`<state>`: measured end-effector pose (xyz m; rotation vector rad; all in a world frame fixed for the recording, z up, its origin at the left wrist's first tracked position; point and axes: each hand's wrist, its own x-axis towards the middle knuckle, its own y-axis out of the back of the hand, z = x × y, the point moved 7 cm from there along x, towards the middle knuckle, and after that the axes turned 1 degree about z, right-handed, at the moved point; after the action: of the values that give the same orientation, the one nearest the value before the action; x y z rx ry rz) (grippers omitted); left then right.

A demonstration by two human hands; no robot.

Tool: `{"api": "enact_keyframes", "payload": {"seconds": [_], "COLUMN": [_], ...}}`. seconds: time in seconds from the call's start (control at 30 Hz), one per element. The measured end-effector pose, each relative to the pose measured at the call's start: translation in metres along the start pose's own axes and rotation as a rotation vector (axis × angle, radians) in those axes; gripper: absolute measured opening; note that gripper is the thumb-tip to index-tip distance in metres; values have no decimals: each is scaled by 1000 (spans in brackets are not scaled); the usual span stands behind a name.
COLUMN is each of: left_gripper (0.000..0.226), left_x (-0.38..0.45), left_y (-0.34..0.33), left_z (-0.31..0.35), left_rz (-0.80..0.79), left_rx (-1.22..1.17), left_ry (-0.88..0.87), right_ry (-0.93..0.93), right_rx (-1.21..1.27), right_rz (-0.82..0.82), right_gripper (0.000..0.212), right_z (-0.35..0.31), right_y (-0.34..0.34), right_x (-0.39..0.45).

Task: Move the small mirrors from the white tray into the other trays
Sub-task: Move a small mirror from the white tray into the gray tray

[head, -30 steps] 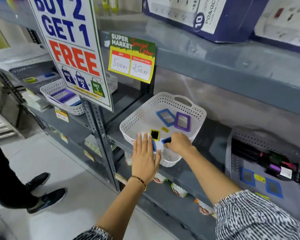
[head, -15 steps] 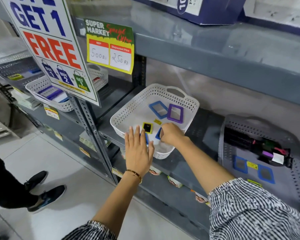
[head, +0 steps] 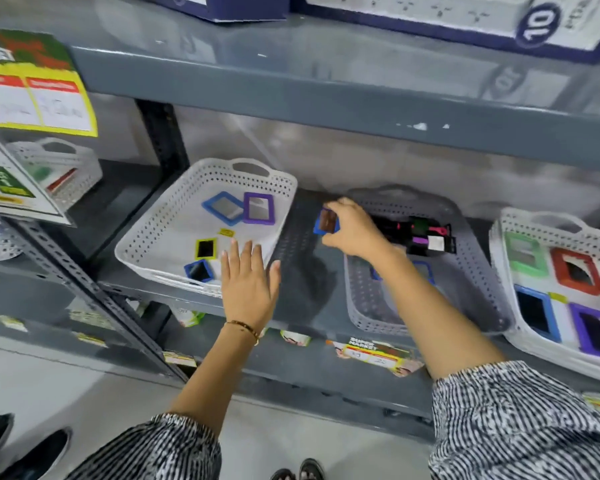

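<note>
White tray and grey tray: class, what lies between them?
In the head view, bare dark shelf. Above it, the right hand carries a blue-framed mirror between white tray and grey tray.

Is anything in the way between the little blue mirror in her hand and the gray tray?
Nothing visible. The right hand holds the blue mirror over bare shelf, right beside the gray tray, whose near half looks open.

white perforated plastic tray point(head: 142, 237) | grey perforated plastic tray point(head: 478, 271) | blue-framed small mirror point(head: 326, 221) | black-and-white striped sleeve point(head: 520, 424)
</note>
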<state>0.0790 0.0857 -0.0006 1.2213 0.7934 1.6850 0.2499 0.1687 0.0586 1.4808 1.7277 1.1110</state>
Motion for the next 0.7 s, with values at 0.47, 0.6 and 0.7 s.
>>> {"api": "enact_keyframes", "payload": {"seconds": [0.47, 0.6, 0.7], "left_gripper": [54, 53, 54], "left_x": [-6, -7, -7], "left_y": [-21, -22, -21], "left_z": [-5, -5, -4], "left_rz": [-105, -114, -113], "left_rx": [144, 146, 133], "left_ry": [-47, -48, -51], "right_ry": [-276, -320, -281], "right_rx": [-117, -116, -96], "right_rz": [-255, -297, -272], "right_gripper": [34, 31, 24], "right_z": [129, 140, 133], "right_y": [-21, -30, -26], "right_x": [-35, -35, -33]}}
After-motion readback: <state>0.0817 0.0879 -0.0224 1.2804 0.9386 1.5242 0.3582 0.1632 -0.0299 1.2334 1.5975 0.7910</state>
